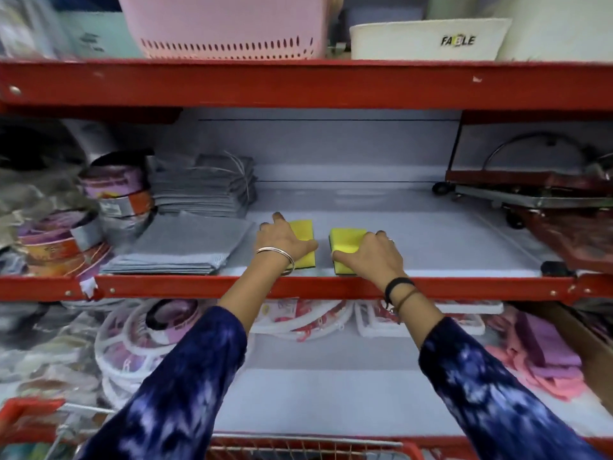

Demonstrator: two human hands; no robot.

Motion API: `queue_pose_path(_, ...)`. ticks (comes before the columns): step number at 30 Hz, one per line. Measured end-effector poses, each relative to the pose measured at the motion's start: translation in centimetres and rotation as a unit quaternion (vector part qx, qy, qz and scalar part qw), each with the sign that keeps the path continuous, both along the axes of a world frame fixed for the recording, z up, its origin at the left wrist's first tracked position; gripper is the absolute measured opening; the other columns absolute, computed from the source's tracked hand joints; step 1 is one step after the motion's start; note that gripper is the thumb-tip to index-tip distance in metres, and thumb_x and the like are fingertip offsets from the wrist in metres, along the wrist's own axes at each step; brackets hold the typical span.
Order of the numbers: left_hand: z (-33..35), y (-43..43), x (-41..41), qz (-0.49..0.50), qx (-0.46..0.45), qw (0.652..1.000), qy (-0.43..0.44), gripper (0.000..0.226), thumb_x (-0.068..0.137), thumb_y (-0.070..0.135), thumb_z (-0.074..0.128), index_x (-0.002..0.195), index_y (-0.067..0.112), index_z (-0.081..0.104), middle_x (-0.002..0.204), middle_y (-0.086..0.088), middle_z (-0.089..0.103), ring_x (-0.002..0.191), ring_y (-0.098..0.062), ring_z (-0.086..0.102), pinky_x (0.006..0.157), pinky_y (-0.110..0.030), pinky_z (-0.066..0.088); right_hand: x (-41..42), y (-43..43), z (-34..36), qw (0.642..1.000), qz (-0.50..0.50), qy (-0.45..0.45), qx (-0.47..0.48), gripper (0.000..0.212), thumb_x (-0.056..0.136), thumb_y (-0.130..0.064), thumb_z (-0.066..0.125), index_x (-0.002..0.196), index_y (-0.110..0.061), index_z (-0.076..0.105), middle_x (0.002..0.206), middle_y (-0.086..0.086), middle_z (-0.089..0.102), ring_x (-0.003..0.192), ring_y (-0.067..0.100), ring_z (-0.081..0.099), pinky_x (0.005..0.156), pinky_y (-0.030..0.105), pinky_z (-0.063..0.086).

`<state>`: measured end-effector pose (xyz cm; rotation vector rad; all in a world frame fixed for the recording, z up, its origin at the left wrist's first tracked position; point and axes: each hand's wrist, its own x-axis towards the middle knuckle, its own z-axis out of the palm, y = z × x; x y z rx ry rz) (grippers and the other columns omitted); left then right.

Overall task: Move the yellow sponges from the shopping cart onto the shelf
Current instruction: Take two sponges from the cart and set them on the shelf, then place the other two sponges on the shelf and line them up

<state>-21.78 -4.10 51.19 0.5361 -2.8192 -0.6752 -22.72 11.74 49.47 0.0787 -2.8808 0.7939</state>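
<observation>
Yellow sponges: two on shelf (431, 234) front | left hand (285, 242) grasping left sponge (303, 240) | right hand (371, 252) grasping right sponge (345, 242) | release pending | shopping cart (298, 446) contents unseen.

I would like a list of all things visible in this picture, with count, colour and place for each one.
yellow sponges: two, yellow, side by side near the front of the middle shelf, one under each hand
shelf: one, pale grey surface with red front rail, middle level
grey cloths: several stacks, grey, left of the sponges
pink basket: one, pink, top shelf
white tub: one, white, top shelf, right
shopping cart: one, red, bottom edge
left hand: one, on the left sponge, silver bangle at the wrist
right hand: one, on the right sponge, dark bands at the wrist
</observation>
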Motion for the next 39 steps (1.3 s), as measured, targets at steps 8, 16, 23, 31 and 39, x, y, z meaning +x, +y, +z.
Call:
queue_pose_path(8, -1.9, -1.3, -4.9, 0.004, -0.055, 0.996, -0.066, 0.090, 0.077, 0.058, 0.062, 0.140, 0.003, 0.029, 0.140, -0.022, 0.044, 0.130, -0.035, 0.042, 0.103, -0.038, 0.041, -4.9, -2.9, -2.1, 0.998, 0.013, -0.051, 0.015, 0.078, 0.078, -0.056, 0.064, 0.132, -0.002, 0.046, 0.135, 0.018, 0.044, 0.128, 0.034, 0.042, 0.101, 0.039, 0.042)
queue_pose_path(16, -3.4, -2.1, -5.4, -0.003, -0.078, 0.995, -0.067, 0.077, 0.080, 0.062, 0.057, 0.130, 0.004, 0.045, 0.136, -0.021, 0.050, 0.126, -0.035, 0.048, 0.102, -0.038, 0.042, -6.0, -3.1, -2.6, 0.997, 0.008, -0.066, 0.032, 0.089, 0.073, -0.069, 0.060, 0.133, -0.006, 0.045, 0.137, 0.016, 0.044, 0.131, 0.033, 0.040, 0.101, 0.041, 0.042)
queue_pose_path(23, -3.1, -1.2, -0.3, -0.040, -0.029, 0.979, 0.198, 0.051, 0.087, 0.043, 0.057, 0.121, 0.006, 0.054, 0.123, -0.018, 0.054, 0.116, -0.037, 0.052, 0.091, -0.044, 0.047, -0.8, -0.6, -2.1, 0.987, 0.051, 0.122, -0.090, 0.067, 0.083, -0.053, 0.061, 0.132, -0.010, 0.049, 0.131, 0.009, 0.051, 0.123, 0.028, 0.049, 0.092, 0.040, 0.048)
queue_pose_path(31, -9.8, 3.2, 10.3, -0.179, 0.040, 0.926, 0.331, 0.033, 0.085, 0.025, 0.052, 0.108, 0.002, 0.057, 0.105, -0.012, 0.056, 0.096, -0.022, 0.054, 0.083, -0.026, 0.045, 8.9, 3.1, -8.4, 0.981, 0.106, 0.111, -0.121, 0.039, 0.087, -0.037, 0.063, 0.117, -0.012, 0.059, 0.114, 0.005, 0.060, 0.102, 0.023, 0.061, 0.082, 0.035, 0.051)
queue_pose_path(39, -21.8, 5.7, 17.7, -0.221, 0.023, 0.962, 0.156, 0.040, 0.087, 0.037, 0.051, 0.115, 0.008, 0.056, 0.112, -0.009, 0.057, 0.092, -0.022, 0.062, 0.061, -0.021, 0.044, 15.0, 6.9, -18.8, 0.993, 0.070, -0.054, -0.083, 0.039, 0.090, -0.038, 0.059, 0.121, -0.014, 0.056, 0.117, 0.001, 0.058, 0.106, 0.020, 0.058, 0.083, 0.034, 0.051)
